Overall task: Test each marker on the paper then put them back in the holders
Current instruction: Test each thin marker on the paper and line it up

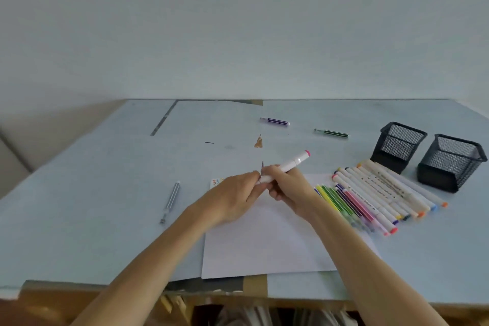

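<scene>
Both hands meeting over the paper near the table's front edge: right hand clamped on a pink-capped marker, long axis slanting toward the far right corner; left hand pinching its near end, likely uncapping. Holders well right.

A plain pale wall fills the upper half of the view, evenly lit with soft, dim light. Below it stretches a wide counter covered in light blue sheets. Brown tape marks its near edge, with what may be wooden framing underneath.
</scene>
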